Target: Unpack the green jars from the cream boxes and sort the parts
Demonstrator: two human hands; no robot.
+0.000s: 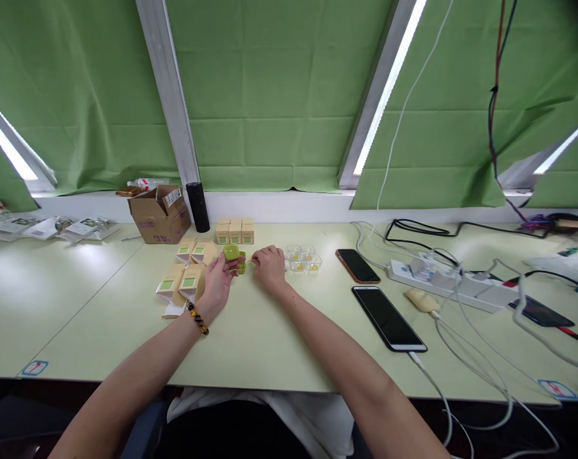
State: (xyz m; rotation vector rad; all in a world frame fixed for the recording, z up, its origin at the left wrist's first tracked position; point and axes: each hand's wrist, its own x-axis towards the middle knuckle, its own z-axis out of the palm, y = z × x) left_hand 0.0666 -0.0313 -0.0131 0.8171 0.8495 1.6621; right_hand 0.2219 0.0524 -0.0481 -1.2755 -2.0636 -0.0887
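Observation:
My left hand (215, 285), with a beaded bracelet (197, 319) at the wrist, has its fingers wrapped round a small green case (231, 252) whose lid is raised. Just right of the case, my right hand (270, 266) is closed with thumb and fingertips together; what they pinch is too small to make out. Beside that hand stand several small clear containers (303, 258) with yellow bits inside. Open small tan boxes (193, 280) lie left of my left hand. Behind the case, more small tan boxes (235, 231) form a row.
A cardboard box (160, 215) and a black cylinder (197, 207) stand by the wall. Two phones (358, 266) (389, 319) lie at right, near a white power strip (454, 287) with tangled cables. Plastic-wrapped packets (85, 228) lie far left.

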